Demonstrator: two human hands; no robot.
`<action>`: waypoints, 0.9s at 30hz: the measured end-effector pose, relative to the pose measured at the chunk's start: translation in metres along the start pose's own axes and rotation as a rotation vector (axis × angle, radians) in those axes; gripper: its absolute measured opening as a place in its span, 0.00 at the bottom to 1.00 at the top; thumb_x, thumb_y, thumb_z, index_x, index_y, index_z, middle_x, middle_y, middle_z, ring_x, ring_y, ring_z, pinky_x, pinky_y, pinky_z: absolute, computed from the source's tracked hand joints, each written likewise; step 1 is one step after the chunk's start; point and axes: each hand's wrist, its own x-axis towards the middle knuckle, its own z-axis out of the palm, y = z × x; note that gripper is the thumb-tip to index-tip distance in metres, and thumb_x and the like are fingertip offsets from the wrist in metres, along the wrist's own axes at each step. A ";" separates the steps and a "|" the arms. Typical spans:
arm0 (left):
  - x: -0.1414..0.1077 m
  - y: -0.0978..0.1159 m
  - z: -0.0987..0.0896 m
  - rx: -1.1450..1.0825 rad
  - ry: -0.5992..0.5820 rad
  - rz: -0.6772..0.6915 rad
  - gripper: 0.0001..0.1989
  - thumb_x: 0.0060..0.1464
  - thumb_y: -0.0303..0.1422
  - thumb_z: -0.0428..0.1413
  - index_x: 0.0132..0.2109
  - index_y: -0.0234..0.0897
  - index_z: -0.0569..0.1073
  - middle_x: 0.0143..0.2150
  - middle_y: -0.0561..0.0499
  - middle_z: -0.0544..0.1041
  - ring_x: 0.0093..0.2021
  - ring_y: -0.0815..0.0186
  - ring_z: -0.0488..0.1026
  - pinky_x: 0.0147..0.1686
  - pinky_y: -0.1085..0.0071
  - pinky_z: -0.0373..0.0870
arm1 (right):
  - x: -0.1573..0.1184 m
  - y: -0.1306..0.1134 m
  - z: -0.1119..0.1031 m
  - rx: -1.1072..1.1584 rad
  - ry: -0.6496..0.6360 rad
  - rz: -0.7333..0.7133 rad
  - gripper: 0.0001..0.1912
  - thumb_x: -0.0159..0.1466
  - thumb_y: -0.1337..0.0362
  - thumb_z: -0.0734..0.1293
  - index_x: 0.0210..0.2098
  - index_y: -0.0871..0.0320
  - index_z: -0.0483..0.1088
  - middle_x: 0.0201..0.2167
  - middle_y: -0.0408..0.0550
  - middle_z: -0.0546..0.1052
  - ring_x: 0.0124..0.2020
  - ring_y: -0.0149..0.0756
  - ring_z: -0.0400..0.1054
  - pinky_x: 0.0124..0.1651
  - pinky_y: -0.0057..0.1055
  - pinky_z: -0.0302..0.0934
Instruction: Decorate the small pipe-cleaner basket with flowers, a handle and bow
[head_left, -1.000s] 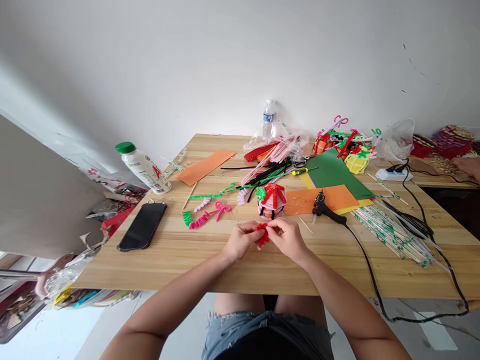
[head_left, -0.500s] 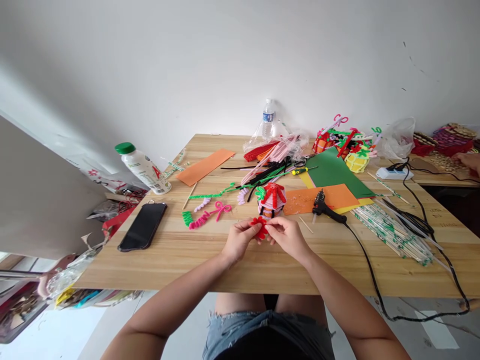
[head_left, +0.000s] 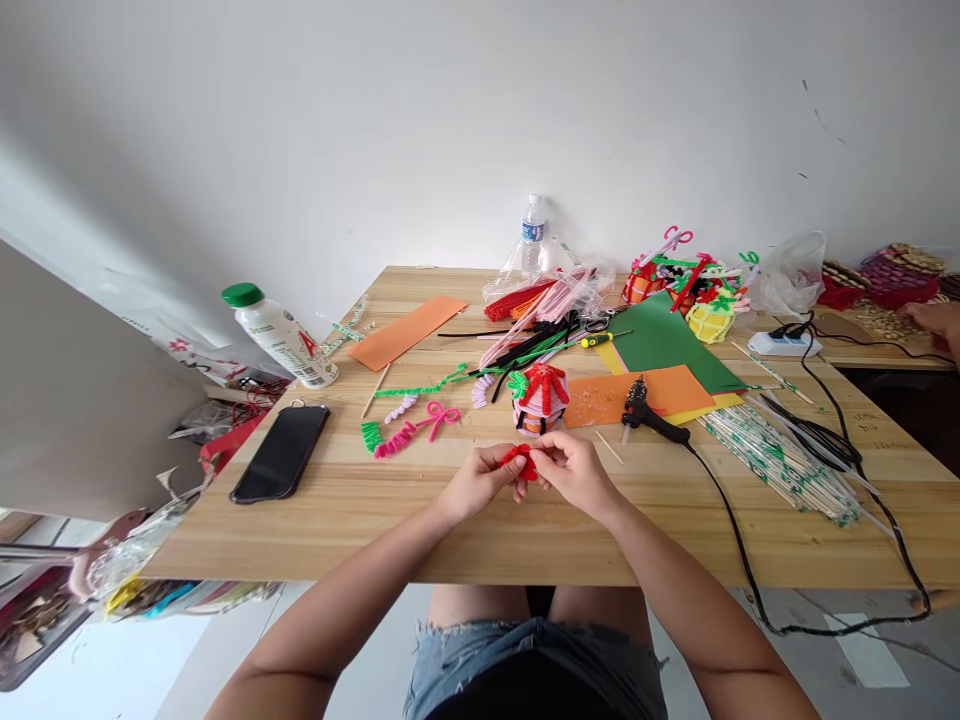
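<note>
Between my two hands is a small red fuzzy piece of bent pipe cleaner, low over the front of the table. My left hand pinches its left side, and my right hand grips it from the right with thumb and fingers. Fingers hide part of it. Just behind them stands a little house wrapped in pipe cleaners, with a red-striped roof and a green tuft at its left. Coiled pink pipe cleaner with a bow lies to the left.
A black glue gun rests by orange card, its cord running over the table's front edge. Wrapped sticks lie to the right, a phone and white bottle to the left. Another person's hand shows at far right.
The red piece has turned in my fingers and now shows less of its scalloped outline. Both hands stay in nearly the same place; the view has shifted slightly.
</note>
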 end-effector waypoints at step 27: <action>-0.004 -0.004 0.006 0.069 0.110 -0.005 0.23 0.53 0.52 0.57 0.33 0.33 0.70 0.22 0.52 0.72 0.20 0.71 0.67 0.22 0.74 0.65 | -0.001 -0.009 -0.001 -0.021 -0.058 0.021 0.07 0.58 0.61 0.67 0.27 0.58 0.71 0.19 0.43 0.74 0.17 0.28 0.64 0.18 0.23 0.58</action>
